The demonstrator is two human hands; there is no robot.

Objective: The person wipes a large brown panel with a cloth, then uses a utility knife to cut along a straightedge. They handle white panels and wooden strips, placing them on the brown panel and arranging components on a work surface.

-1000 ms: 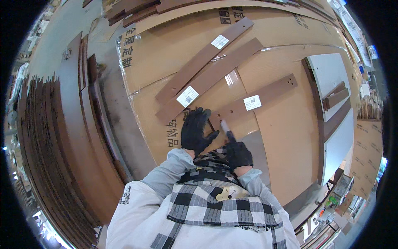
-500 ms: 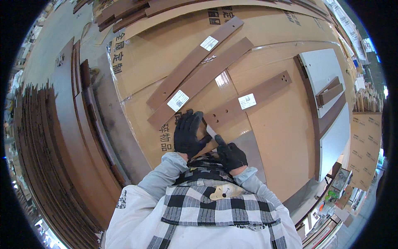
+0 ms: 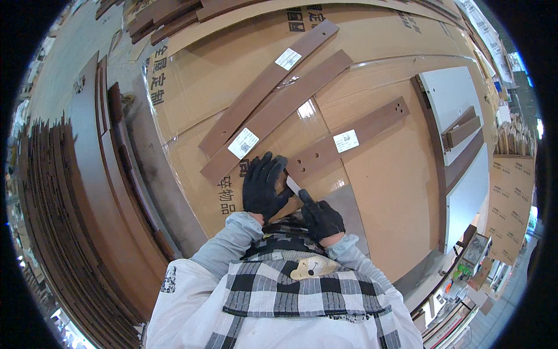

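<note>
My left hand [image 3: 264, 186], in a black glove, lies with its fingers stretched out on the cardboard [image 3: 395, 198], beside the near end of a brown board [image 3: 375, 125]. That board has dark holes at both ends and a white label. My right hand [image 3: 321, 218], also gloved in black, is closed with its index finger along a flat whitish strip [image 3: 293, 185]; whether this is a blade or a loose piece I cannot tell. The strip slants toward the board's near end. Two more labelled brown boards, a nearer one [image 3: 290, 107] and a farther one [image 3: 256, 96], lie ahead.
At the right, white panels [image 3: 453, 99] lie with brown boards, and short brown pieces [image 3: 463, 131] rest on top. A tall stack of brown panels [image 3: 52, 215] stands at the left. More brown boards [image 3: 174, 17] lie along the far edge. Cartons [image 3: 511, 203] stand at far right.
The hands and strip keep nearly the same place by the board's end. The boards ahead appear slightly farther left, along with the whole view.
</note>
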